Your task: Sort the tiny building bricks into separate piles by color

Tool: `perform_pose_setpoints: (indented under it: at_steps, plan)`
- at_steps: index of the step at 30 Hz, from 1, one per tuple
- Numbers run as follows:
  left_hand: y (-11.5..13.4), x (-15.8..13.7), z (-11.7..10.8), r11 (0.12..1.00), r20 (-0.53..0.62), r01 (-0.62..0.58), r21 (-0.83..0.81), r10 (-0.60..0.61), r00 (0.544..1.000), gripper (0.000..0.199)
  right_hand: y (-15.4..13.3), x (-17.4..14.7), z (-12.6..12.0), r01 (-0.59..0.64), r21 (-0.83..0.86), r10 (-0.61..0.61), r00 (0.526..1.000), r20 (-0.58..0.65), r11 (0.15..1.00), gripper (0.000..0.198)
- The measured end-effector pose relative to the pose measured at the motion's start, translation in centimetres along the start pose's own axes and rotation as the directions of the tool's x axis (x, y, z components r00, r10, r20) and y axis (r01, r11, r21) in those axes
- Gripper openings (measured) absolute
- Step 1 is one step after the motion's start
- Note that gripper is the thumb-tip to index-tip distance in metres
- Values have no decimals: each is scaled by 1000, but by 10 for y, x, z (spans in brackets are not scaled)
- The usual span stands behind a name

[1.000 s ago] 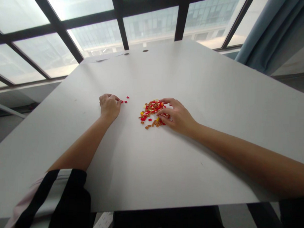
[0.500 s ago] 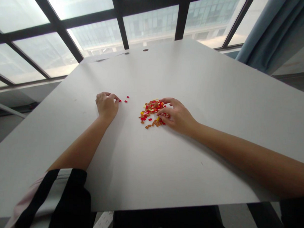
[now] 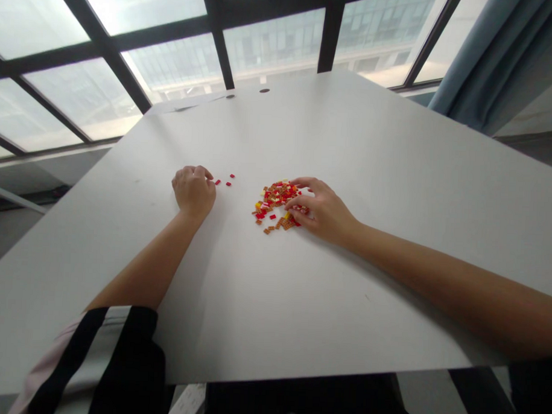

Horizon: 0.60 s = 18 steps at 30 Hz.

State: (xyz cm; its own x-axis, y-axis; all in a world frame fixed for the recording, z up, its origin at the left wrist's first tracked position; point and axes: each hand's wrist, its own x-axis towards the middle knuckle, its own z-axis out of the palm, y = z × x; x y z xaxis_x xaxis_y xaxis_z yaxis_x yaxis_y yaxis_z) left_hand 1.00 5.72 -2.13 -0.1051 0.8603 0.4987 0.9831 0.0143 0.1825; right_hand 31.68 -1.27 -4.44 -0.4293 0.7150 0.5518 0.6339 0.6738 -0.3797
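Observation:
A heap of small toy bricks [image 3: 276,195], mostly orange-brown and red with some yellow and pale ones, lies at mid-table. My right hand [image 3: 323,211] rests at the heap's right side, fingers bent and spread over the bricks; no brick is seen gripped in it. To the left, my left hand [image 3: 194,191] is on the table with loosely bent fingers, thumb and index fingertip slightly apart. Just beyond its fingertips lies a red brick [image 3: 218,182], separate from the hand. Two more red bricks [image 3: 228,184] lie close by. The palm side of the left hand is hidden.
The white table [image 3: 272,309] extends to tall dark-framed windows [image 3: 272,44]. Two dark round spots [image 3: 264,90] mark its far edge. A blue curtain [image 3: 480,69] hangs at the right. A white power strip [image 3: 190,403] shows below the near edge.
My left hand has let go of the red brick and drawn slightly left, so a gap shows between them. My right hand and the heap look unchanged.

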Motion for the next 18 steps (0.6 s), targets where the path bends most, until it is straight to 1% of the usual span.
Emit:
perform_pose_setpoints:
  at_steps: [5,10,12,16,18]
  plan:
    - [1,-2,-2,998,6,-68,-1,68,998,26,1,-1,1,-3,8,3,1000,-12,1000,16]
    - [0,-3,1,997,22,-68,-29,68,997,33,0,0,0,13,-9,-13,1000,-5,1000,16]
    - [1,-3,1,995,12,-85,-49,86,996,35,0,0,0,13,-2,-13,1000,-3,1000,16]
    - [4,-4,-2,985,-29,-158,-69,156,987,34,0,0,1,4,-10,-4,1000,-5,1000,15]
    - [5,-5,-3,985,-27,-158,-66,157,987,33,0,0,0,5,-18,-5,1000,-2,1000,15]
